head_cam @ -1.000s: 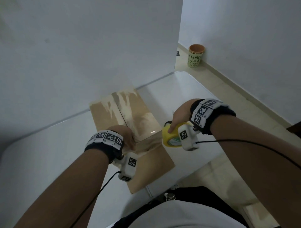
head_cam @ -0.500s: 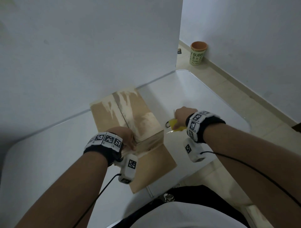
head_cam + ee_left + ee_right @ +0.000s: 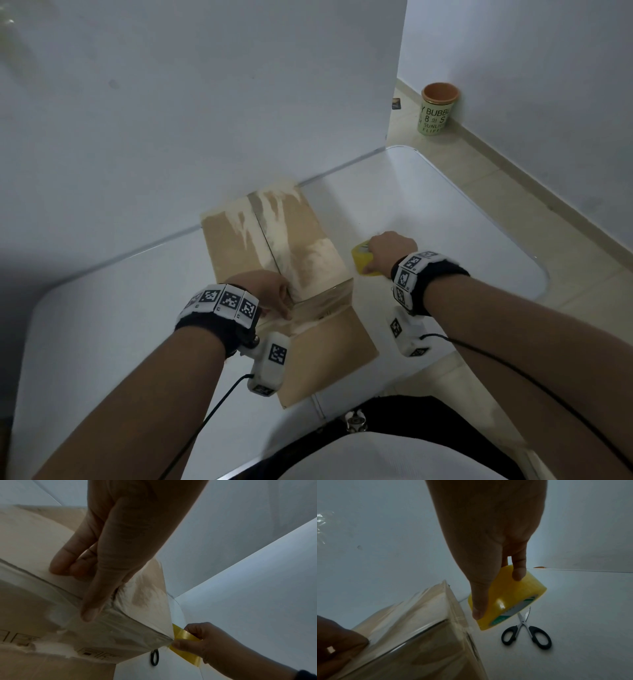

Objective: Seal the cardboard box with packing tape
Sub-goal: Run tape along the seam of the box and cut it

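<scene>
A brown cardboard box [image 3: 291, 240] lies on the white table [image 3: 428, 205], flaps closed, with clear tape along its seam and over its near top edge. My left hand [image 3: 270, 291] presses down on that taped edge; in the left wrist view its fingers [image 3: 65, 566] bear on the box top [image 3: 34, 540] and the thumb lies over the edge. My right hand [image 3: 387, 250] grips the yellow tape roll [image 3: 359, 260] just right of the box, close to the table. The right wrist view shows thumb and fingers clamped round the tape roll [image 3: 513, 599] beside the box corner [image 3: 419, 642].
Black-handled scissors [image 3: 527, 632] lie on the table under the roll. A white wall stands directly behind the box. The table's rounded right edge [image 3: 534, 274] drops to a tiled floor, where a green cup [image 3: 438, 109] stands by the far wall.
My right hand has carried the tape roll from the box's near right corner down and away along its right side. My left hand has stayed pressed on the taped edge.
</scene>
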A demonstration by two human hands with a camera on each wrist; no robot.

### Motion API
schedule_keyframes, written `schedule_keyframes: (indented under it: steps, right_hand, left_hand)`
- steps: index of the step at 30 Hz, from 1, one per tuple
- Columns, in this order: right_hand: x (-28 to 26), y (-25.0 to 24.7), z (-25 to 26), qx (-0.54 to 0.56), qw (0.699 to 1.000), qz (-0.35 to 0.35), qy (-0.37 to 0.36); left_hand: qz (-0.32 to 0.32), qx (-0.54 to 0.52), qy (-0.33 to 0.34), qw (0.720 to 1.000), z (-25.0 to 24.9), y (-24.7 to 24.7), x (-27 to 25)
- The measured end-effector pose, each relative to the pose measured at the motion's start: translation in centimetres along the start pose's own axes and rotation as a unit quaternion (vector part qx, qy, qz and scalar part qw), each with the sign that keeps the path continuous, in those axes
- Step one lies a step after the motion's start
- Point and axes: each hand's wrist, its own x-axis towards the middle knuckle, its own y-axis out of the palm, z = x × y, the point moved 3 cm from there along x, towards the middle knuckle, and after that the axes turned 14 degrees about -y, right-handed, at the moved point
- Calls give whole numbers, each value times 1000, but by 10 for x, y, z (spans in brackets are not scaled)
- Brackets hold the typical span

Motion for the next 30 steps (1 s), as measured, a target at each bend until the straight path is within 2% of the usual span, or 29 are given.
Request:
schedule_keyframes:
  steps: [2,5,8,11,13,17,23,27,30]
  right_hand:
    - [1,1,1,-2,1000,0,-13]
    - [2,-1,0,-5,1000,1,-25]
    - [2,-3,-2,-3,1000,1,-26]
    - [1,-2,-2,6,1000,6,-29]
    - [1,-1,-4,29,999,13,-33]
    - [1,1,-13,57,994,56,-68]
    - [-1,3,-30,103,991,26,-81]
    - [7,3,-39,62,997,15,-54]
    - [14,3,-37,54,996,10,-76]
  left_hand:
    - [-3,-8,-1,1000,1,-1,-4]
    - [-28,39,7,999,-7,-6,-16]
    - [-127,82,28,988,-34,-23,-23]
    - [-194,48,143,969,-71,-33,-11]
    - [-172,61,204,962,-91,-32,1]
    - [-139,157,188,959,-103,-29,24]
    - [-125,166,195,958,-107,-29,33]
    - [-127,163,197,958,-108,-29,38]
    - [-106,160,180,965,-108,-30,42]
